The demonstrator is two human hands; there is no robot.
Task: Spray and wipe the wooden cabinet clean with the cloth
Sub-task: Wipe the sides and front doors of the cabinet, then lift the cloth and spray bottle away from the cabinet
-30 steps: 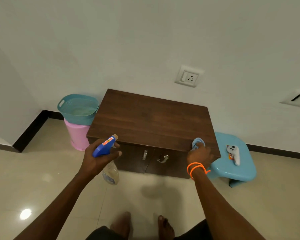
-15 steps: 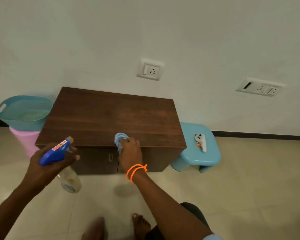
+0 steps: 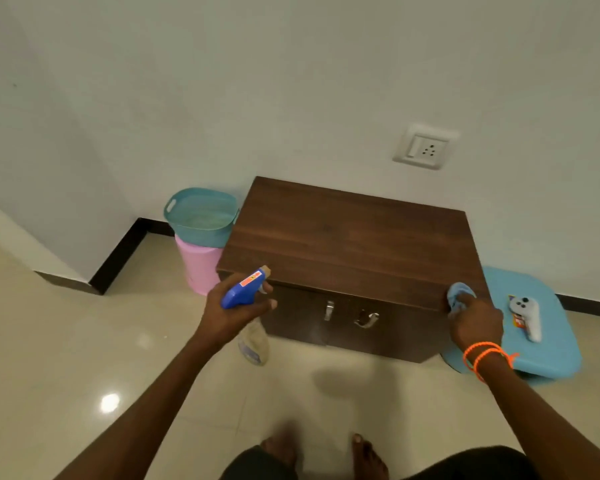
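From the head view, I take the wooden cabinet (image 3: 354,244) as my landmark: it stands against the wall with its top facing me and two metal handles (image 3: 350,315) on its front. My right hand (image 3: 477,322) is at the cabinet's front right corner, fingers curled round the bunched blue cloth (image 3: 458,294) and pressing it onto the top edge there. My left hand (image 3: 236,311) hangs just off the cabinet's front left corner, fingers wrapped round the neck of the spray bottle (image 3: 246,296), its blue head aimed over the top and its clear body hanging down in front of the left door. The step I judge myself to be in is wiping along the front edge of the top. To do it well I should keep the cloth flat under my fingers rather than balled, press evenly, and draw it in long overlapping passes from this right corner toward the left, then work back toward the wall so no strip is missed. I would keep the bottle clear of the wiping path and spray only where the wood looks dry. To the cabinet's right sits a blue stool (image 3: 534,341) with a small white object (image 3: 527,313) on it; I must not knock it at the end of a stroke. To the left, a teal basket (image 3: 201,216) rests on a pink bin (image 3: 198,265).
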